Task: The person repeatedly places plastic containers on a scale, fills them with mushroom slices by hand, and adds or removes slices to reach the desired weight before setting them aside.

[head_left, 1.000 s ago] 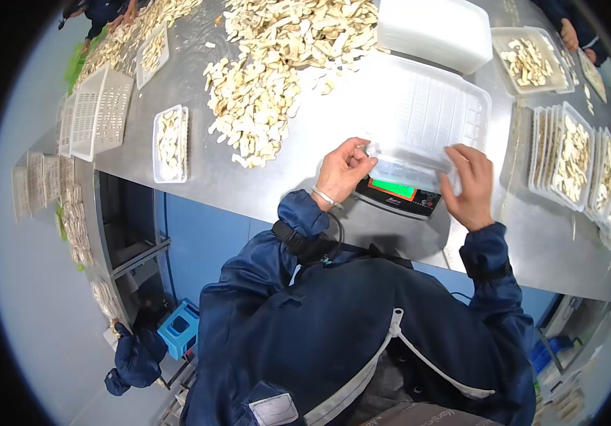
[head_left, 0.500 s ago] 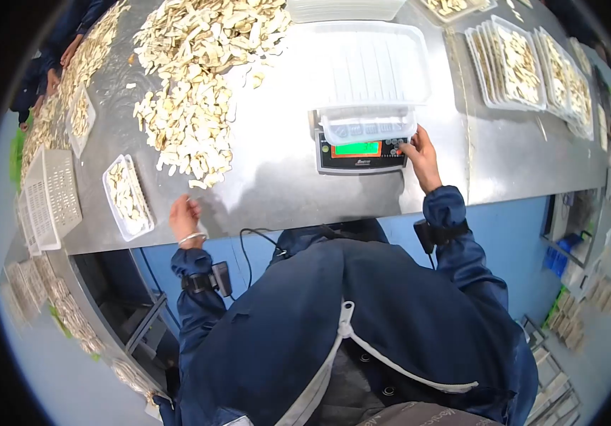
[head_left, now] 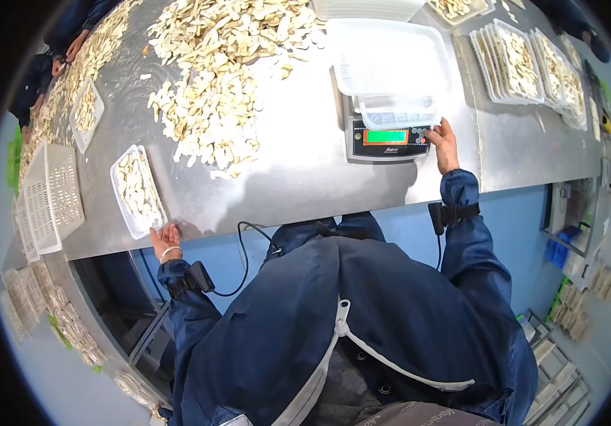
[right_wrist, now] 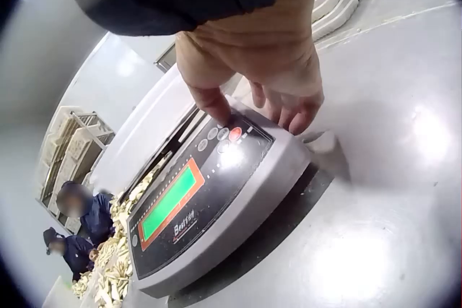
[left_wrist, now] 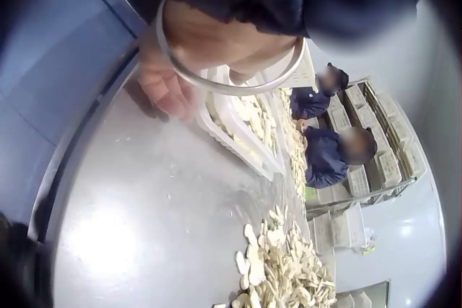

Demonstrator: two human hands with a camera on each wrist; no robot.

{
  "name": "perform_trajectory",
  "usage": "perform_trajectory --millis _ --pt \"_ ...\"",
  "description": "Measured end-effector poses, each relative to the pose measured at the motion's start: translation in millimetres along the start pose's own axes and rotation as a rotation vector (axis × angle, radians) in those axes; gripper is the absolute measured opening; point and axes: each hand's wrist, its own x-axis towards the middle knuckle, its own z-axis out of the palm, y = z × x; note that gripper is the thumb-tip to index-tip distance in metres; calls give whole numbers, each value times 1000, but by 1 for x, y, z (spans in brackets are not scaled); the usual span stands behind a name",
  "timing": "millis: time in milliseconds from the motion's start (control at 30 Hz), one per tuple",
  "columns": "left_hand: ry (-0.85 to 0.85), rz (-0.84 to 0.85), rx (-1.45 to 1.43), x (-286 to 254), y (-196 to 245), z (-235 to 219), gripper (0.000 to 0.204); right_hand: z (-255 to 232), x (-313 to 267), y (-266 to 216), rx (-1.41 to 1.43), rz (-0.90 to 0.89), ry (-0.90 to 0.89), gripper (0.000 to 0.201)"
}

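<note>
A grey scale (head_left: 389, 140) with a green display (right_wrist: 170, 203) stands on the steel table (head_left: 298, 177), and an empty clear tray (head_left: 398, 111) sits on it. My right hand (head_left: 437, 132) rests at the scale's keypad; in the right wrist view one finger (right_wrist: 215, 106) presses a key beside the red button (right_wrist: 235, 133). My left hand (head_left: 160, 233) lies at the table's front edge, its fingers (left_wrist: 167, 98) against the near end of a clear tray filled with pale slices (head_left: 137, 190). That hand's wrist wears a metal bangle (left_wrist: 216, 84).
A big heap of pale slices (head_left: 227, 64) covers the middle of the table. Several filled trays (head_left: 533, 64) stand in a row at the right, a larger clear tray (head_left: 391, 53) behind the scale, a white basket (head_left: 53, 192) at left. Other workers (head_left: 42, 71) stand at the far left.
A second ago both hands held the clear tray on the scale. The left hand has since dropped to the table's front edge and slid left to the filled tray; the right went to the keypad.
</note>
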Motion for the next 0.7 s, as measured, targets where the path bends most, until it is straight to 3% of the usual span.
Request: perform_trajectory --millis 167,367,433,467,533,600,700 --pt "42 7 24 18 -4 -4 49 7 -6 -8 -91 -5 109 61" --pt "-13 16 -20 21 -7 -2 41 -33 -10 -3 -90 -56 310 51" --pt "126 8 25 -10 4 22 39 -49 -11 0 -149 -57 317 46" --pt "34 60 -17 -8 1 19 33 -57 -8 5 -118 -67 286 43" --pt "140 179 51 -36 10 36 27 -62 -7 4 -154 -81 318 40" --pt "204 199 56 -36 16 31 24 -59 2 8 -135 -80 317 39" --pt "170 160 8 -26 17 27 22 -60 3 3 -116 -109 307 37"
